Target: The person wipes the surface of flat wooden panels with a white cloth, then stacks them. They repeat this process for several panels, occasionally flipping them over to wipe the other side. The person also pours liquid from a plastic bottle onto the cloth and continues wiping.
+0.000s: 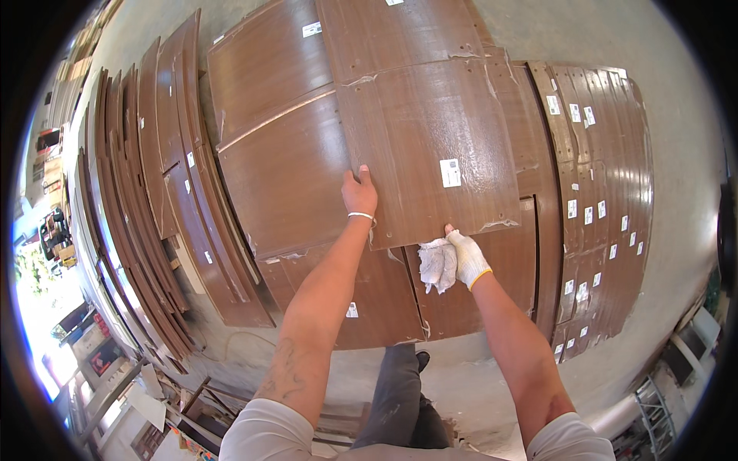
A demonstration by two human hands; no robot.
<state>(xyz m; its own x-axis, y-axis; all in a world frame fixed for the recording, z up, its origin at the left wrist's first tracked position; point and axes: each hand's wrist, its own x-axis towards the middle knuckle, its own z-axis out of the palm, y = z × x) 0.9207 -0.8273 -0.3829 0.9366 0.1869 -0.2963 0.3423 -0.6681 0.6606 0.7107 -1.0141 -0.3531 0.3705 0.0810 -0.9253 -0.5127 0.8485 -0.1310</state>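
Observation:
A brown wood-grain panel [430, 123] in clear plastic wrap, with a white label near its front, lies on top of other brown panels. My left hand [360, 194], bare with a white band at the wrist, is closed on its left edge, thumb on top. At the front edge is my right hand [466, 260], in a white knit glove with a yellow cuff and the thumb tip bare. A crumpled white cloth [437, 265] hangs from it; whether this is a rag or a second glove I cannot tell. The right fingers are partly hidden.
More wrapped panels [280, 177] lie beneath and to the left. Stacked panels [207, 223] lean or lie farther left. At the right is a long stack of labelled panels [600, 200]. A metal frame [653, 415] stands at lower right, on the concrete floor [669, 154].

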